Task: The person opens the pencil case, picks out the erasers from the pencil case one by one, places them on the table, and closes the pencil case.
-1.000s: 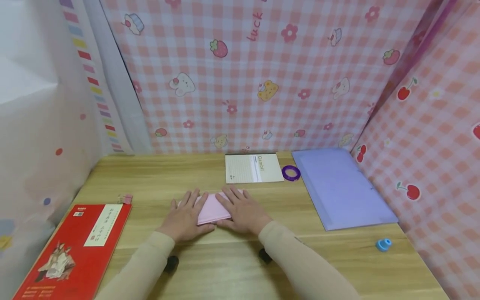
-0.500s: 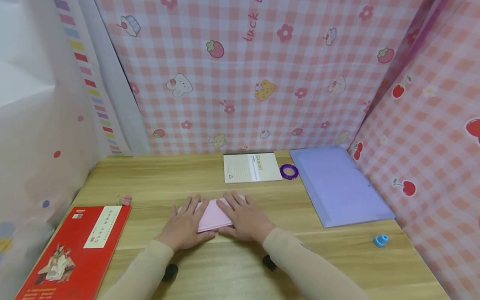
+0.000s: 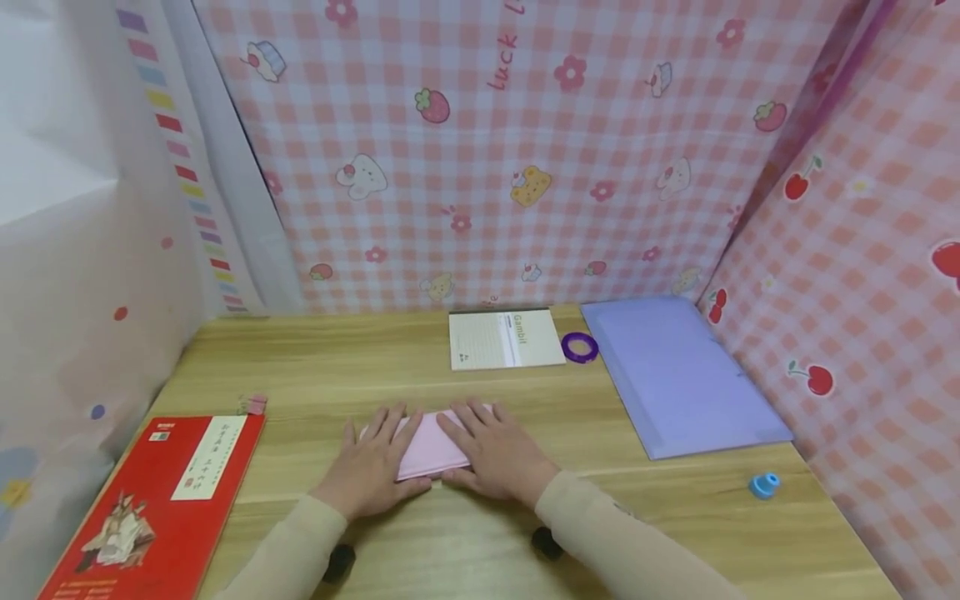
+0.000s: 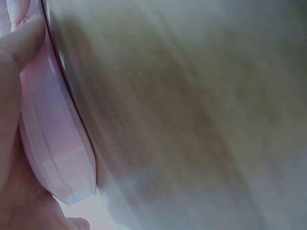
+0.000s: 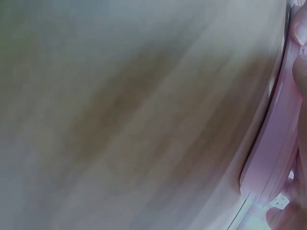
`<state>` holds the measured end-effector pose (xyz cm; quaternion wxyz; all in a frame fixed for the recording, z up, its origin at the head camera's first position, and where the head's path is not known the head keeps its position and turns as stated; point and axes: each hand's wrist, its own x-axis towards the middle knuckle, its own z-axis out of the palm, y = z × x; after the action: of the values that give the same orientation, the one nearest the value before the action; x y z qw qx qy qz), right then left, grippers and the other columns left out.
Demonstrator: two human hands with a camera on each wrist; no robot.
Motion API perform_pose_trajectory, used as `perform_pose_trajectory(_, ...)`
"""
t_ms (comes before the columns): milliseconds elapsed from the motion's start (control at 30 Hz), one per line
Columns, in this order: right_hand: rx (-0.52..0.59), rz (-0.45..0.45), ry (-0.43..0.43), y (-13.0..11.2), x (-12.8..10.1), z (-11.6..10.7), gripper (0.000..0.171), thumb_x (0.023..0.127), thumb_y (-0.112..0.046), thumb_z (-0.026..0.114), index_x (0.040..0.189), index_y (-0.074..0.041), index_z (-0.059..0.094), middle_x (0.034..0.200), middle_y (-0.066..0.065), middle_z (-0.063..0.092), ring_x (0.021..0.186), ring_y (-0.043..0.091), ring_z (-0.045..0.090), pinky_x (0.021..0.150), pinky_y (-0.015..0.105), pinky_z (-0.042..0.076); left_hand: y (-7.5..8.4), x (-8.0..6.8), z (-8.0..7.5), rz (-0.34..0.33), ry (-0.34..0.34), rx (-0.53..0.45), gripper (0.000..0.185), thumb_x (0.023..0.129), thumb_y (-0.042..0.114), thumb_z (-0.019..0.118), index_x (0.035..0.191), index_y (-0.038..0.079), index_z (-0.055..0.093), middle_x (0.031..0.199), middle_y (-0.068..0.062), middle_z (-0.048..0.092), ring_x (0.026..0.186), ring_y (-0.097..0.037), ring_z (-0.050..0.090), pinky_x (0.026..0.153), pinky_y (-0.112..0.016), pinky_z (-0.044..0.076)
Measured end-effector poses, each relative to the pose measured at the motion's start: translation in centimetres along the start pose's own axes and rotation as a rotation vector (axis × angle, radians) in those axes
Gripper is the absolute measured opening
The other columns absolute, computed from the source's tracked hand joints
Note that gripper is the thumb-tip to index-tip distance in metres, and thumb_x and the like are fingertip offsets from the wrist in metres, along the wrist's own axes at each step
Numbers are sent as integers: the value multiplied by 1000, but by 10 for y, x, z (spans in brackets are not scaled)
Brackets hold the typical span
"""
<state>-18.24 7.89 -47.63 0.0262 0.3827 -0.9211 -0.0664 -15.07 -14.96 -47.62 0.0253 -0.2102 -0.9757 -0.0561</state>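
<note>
From the head view, our left hand (image 3: 372, 468) and right hand (image 3: 501, 454) have barely moved since a second ago: flat, fingers straight, still pressing the pink paper (image 3: 431, 444) onto the bench (image 3: 337, 367). Beyond our fingertips lie a notepad (image 3: 506, 338) and folder (image 3: 678, 375), backed by a checked curtain (image 3: 480, 150). Both wrist views show the paper's edge (image 4: 57, 143) beneath our fingers.

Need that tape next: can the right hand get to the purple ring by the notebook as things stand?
Probably yes. The right hand lies flat on the pink paper; bare table lies between it and the purple ring.
</note>
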Motion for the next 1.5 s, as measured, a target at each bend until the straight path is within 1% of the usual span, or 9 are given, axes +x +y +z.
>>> perform_pose_trajectory(100,6,-4,16,-1,-1,3,82,92,-71,25,156,-20,15,158,9,23,143,32,22,113,54,23,0,-2,0,7,3,6,93,82,70,56,152,15,29,154,-16,29,138,-39,31,98,-76,25)
perform_pose_trajectory(233,-8,-15,38,-3,-4,2,81,93,-70,27,155,-20,17,157,9,26,142,32,25,113,54,25,-1,-4,0,13,-22,25,95,81,71,55,153,15,27,155,-16,27,138,-39,31,99,-76,24)
perform_pose_trajectory(367,-27,-22,53,-6,-7,-2,80,93,-68,30,155,-18,21,155,10,29,141,32,28,112,53,28,-2,-4,-3,36,-38,44,97,81,70,57,153,13,26,155,-14,27,138,-37,31,101,-75,22)
perform_pose_trajectory(500,-28,-21,56,-8,-9,-4,79,94,-67,32,154,-17,22,155,11,29,140,32,29,112,52,28,-2,-4,-5,68,-40,47,98,81,68,59,152,9,27,156,-12,28,139,-34,32,102,-73,23)
perform_pose_trajectory(667,-12,-28,44,-9,-11,-6,79,94,-66,33,154,-16,22,155,13,28,140,33,29,112,51,29,-1,-5,-4,79,-53,32,97,82,66,59,152,8,26,156,-11,27,140,-34,30,103,-72,22)
perform_pose_trajectory(867,0,-34,62,-6,-12,-1,79,94,-65,34,154,-15,22,155,13,28,140,33,29,114,48,27,2,-7,-2,81,-38,-3,96,83,64,61,152,8,25,155,-10,30,140,-34,30,104,-73,21)
perform_pose_trajectory(1100,-18,-54,100,-5,-12,1,78,94,-63,38,153,-13,26,152,14,33,138,34,33,112,48,31,3,-7,0,68,-42,-26,95,83,61,63,153,9,25,154,-10,32,139,-34,31,103,-74,21)
perform_pose_trajectory(1200,-22,-57,104,-5,-12,1,78,94,-64,37,153,-13,26,151,14,34,137,35,34,111,49,32,3,-6,1,59,-52,-27,95,83,61,62,153,9,24,154,-10,32,138,-35,32,103,-74,21)
perform_pose_trajectory(1500,-69,-72,105,-5,-10,2,79,94,-65,34,152,-12,27,150,15,37,134,35,38,109,48,35,3,-6,0,65,-55,6,96,83,62,62,153,9,24,154,-9,33,136,-36,35,103,-72,22)
